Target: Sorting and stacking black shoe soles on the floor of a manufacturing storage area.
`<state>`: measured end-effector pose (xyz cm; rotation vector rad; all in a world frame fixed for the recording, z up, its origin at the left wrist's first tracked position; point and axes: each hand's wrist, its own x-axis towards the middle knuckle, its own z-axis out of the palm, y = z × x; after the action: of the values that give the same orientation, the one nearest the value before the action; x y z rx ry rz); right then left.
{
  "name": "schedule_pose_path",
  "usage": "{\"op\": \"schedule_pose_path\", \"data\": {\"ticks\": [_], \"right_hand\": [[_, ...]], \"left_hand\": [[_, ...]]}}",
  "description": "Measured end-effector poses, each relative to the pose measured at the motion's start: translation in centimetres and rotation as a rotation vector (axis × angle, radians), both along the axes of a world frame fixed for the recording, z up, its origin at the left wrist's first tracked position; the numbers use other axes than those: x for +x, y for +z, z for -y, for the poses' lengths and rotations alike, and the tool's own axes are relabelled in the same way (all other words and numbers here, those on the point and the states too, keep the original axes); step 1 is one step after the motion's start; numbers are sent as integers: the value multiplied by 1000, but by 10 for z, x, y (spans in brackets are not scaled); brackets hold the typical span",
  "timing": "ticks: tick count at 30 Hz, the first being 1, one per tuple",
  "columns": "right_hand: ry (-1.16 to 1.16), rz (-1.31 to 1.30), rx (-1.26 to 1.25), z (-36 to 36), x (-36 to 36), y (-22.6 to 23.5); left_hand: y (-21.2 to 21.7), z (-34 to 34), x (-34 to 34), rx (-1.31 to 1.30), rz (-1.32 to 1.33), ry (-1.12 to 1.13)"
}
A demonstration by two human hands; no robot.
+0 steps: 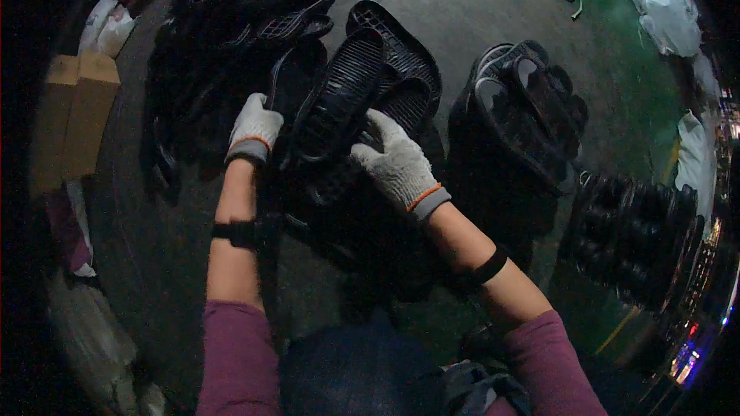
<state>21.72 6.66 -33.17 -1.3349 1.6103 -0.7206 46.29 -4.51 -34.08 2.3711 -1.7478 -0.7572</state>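
Observation:
Black ridged shoe soles lie fanned out in front of me, several overlapping. My left hand, in a white knit glove with an orange-edged cuff, is closed on the edge of a dark shoe sole at the left of this group. On the other side, my right hand, gloved alike, curls its thumb and fingers round the lower edge of the ridged sole. Just beyond it, another shoe sole shows its ribbed face, and a larger sole with a grid pattern lies behind. Deep shadow hides the undersides.
A large heap of black soles stands at the far left. To the right sits a smaller stack of soles, with bundled black items nearer. Cardboard boxes line the left; pale plastic bags lie far right.

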Motion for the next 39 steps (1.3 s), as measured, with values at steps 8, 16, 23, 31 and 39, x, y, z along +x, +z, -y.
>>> {"op": "schedule_pose_path", "data": {"ticks": [8,16,23,31,39], "right_hand": [[-77,209,331,16,-35,6],[-45,157,148,4,-17,-18],[-176,284,115,4,-26,-16],[-292,1438,168,6,-19,18],[-529,974,42,-16,-50,78]], "left_hand": [[55,-58,35,-14,-976,228],[-13,5,-15,301,-819,8],[19,-16,-31,93,-670,-162],[45,-65,-97,-99,-1354,35],[88,-89,-117,-178,-1530,440]]}}
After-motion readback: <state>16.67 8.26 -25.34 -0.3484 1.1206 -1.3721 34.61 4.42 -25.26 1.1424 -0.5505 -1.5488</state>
